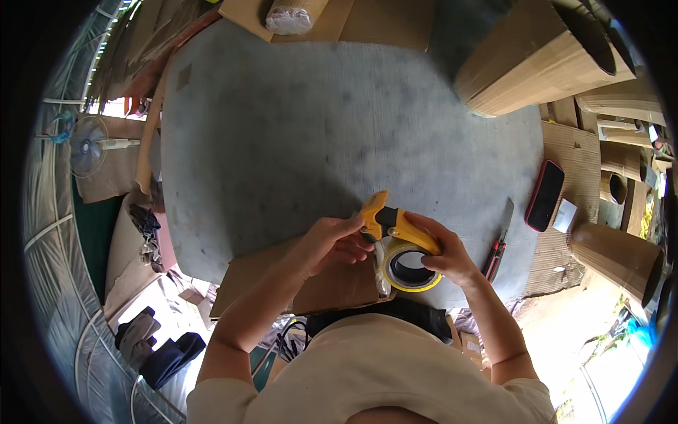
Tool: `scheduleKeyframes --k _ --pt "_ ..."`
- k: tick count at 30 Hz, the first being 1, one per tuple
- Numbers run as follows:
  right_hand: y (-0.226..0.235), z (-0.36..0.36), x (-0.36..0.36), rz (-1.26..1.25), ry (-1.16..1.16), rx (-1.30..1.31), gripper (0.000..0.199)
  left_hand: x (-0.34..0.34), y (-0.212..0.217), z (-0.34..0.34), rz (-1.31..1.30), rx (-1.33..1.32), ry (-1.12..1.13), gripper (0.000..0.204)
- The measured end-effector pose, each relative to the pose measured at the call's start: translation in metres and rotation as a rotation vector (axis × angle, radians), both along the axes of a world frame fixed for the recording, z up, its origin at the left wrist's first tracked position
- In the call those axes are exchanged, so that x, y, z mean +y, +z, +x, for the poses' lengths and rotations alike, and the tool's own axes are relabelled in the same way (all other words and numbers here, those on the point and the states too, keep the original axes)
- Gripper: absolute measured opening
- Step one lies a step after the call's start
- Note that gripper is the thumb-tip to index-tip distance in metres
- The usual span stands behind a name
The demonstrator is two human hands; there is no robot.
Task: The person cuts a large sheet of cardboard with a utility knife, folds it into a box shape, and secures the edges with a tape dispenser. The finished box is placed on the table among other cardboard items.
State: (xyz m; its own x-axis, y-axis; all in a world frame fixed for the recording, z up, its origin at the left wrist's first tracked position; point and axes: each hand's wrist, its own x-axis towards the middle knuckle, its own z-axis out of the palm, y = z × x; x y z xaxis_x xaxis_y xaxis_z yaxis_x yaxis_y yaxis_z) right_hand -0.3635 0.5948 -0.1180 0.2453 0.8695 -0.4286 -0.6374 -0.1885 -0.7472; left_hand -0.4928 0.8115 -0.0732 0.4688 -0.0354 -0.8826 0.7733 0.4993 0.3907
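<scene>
A yellow and black tape dispenser [417, 235], tilted over the near edge of the table, is held between my two hands. My right hand [453, 254] wraps its handle, thumb beside the tape roll [412, 271]. The roll has a yellow edge and a dark core. At the dispenser's head, my left hand [335, 244] has its thumb and curled fingers against the side; the exact fingertip contact is partly hidden. A brown cardboard piece [304, 283] lies below my left forearm, with a shiny clear strip at its right edge near the roll.
The grey table [318, 134] spreads ahead. A red-handled utility knife [499, 244] with its blade out lies right, near a phone [544, 196]. Large cardboard tubes [530, 63] stand at far right; flat cardboard [385, 25] lies at the far edge. A fan [90, 145] is at left.
</scene>
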Motion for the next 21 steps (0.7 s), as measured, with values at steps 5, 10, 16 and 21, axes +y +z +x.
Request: scheduleKeyframes --k 5,10,16,21 --pt "-0.019 0.008 0.003 0.063 0.067 0.192 0.076 -0.001 -0.027 -0.004 -0.205 0.052 0.212 0.045" --pt "-0.021 0.009 0.014 -0.237 0.301 -0.387 0.07 0.0 -0.043 -0.003 -0.108 0.087 0.209 0.039" --pt "-0.002 0.017 0.022 -0.45 0.334 -0.768 0.065 0.017 -0.044 0.008 0.254 0.055 -0.075 0.037" --pt "0.001 0.031 0.016 -0.495 0.464 -0.834 0.069 0.04 -0.055 -0.013 0.53 0.118 -0.341 0.041"
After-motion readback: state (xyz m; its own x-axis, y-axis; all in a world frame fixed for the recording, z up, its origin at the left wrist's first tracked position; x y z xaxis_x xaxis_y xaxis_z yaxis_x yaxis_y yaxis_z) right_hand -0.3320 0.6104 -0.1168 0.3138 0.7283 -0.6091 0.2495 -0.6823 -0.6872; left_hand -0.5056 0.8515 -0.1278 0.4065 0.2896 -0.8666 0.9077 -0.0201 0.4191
